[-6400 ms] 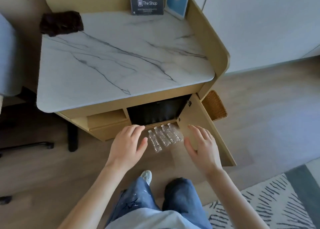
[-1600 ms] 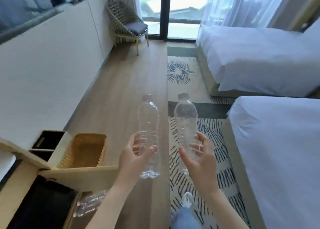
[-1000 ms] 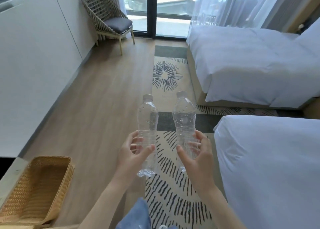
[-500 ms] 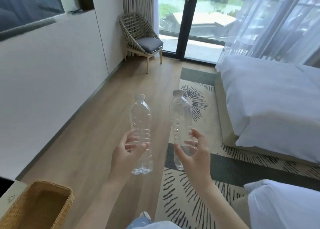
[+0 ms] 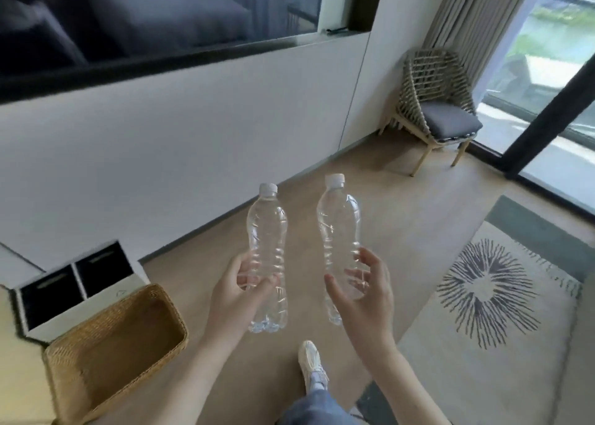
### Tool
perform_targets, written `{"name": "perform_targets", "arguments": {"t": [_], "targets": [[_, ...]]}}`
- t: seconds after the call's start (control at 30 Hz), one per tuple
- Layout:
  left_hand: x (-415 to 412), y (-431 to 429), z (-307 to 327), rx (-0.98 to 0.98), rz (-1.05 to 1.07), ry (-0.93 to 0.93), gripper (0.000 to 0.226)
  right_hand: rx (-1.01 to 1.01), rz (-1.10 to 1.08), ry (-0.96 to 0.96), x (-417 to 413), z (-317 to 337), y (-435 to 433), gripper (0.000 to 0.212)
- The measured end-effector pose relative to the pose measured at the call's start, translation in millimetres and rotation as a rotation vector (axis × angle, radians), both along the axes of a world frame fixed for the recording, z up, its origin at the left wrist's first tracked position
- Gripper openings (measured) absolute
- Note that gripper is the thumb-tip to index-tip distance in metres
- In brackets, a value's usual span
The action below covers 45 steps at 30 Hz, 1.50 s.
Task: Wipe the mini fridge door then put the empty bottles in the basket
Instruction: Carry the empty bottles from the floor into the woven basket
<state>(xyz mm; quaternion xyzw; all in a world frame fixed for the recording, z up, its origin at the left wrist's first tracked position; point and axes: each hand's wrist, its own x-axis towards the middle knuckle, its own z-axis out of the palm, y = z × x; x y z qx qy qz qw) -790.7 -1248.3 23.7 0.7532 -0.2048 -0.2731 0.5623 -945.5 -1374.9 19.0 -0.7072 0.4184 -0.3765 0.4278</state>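
Observation:
I hold two clear, empty plastic bottles with white caps upright in front of me. My left hand (image 5: 240, 292) grips the left bottle (image 5: 266, 231) around its lower half. My right hand (image 5: 363, 295) grips the right bottle (image 5: 338, 221) the same way. A woven wicker basket (image 5: 87, 337) stands on the wooden floor at the lower left, empty inside, to the left of and below my left hand. The mini fridge is out of view.
A white low cabinet with two dark compartments (image 5: 77, 279) sits behind the basket along the white wall. A wicker chair with a grey cushion (image 5: 438, 115) stands at the far right near the glass door. A patterned rug (image 5: 483, 295) covers the floor at right. My shoe (image 5: 310, 360) is below.
My view has swung left toward the wall. The basket has come further into view at lower left, and the beds have left the frame. Both hands still hold their bottles upright.

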Motion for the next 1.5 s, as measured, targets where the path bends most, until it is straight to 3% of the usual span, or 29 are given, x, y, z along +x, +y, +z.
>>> {"name": "perform_targets", "arguments": {"t": [0.37, 0.47, 0.53, 0.6, 0.77, 0.93, 1.27, 1.5], "targets": [[79.4, -40.6, 2.7, 0.013, 0.712, 0.071, 0.051, 0.059, 0.707, 0.074, 197.5, -1.5, -121.9, 0.059], [80.5, -24.4, 3.7, 0.035, 0.9, 0.088, 0.048, 0.087, 0.894, 0.098, 237.8, -7.6, -112.1, 0.059], [81.1, -22.6, 4.6, 0.041, 0.91, 0.091, 0.045, 0.101, 0.915, 0.095, 245.8, -6.9, -110.7, 0.057], [87.5, 9.5, -6.9, 0.041, 1.144, 0.127, 0.045, 0.113, 1.116, 0.161, 290.3, -22.7, -74.1, 0.057], [99.9, 53.8, -25.7, 0.073, 1.285, 0.185, 0.043, 0.134, 1.245, 0.218, 328.0, -43.3, -23.1, 0.059], [142.2, 126.0, -60.8, 0.129, 1.333, 0.231, 0.055, 0.149, 1.273, 0.255, 382.3, -70.1, 50.3, 0.058], [291.1, 254.6, -129.6, 0.227, 1.142, 0.346, 0.061, 0.254, 1.174, 0.338, 503.5, -139.1, 190.3, 0.051], [379.3, 295.9, -253.9, 0.272, 1.067, 0.41, 0.061, 0.309, 1.108, 0.449, 565.2, -276.8, 243.3, 0.056]]}}
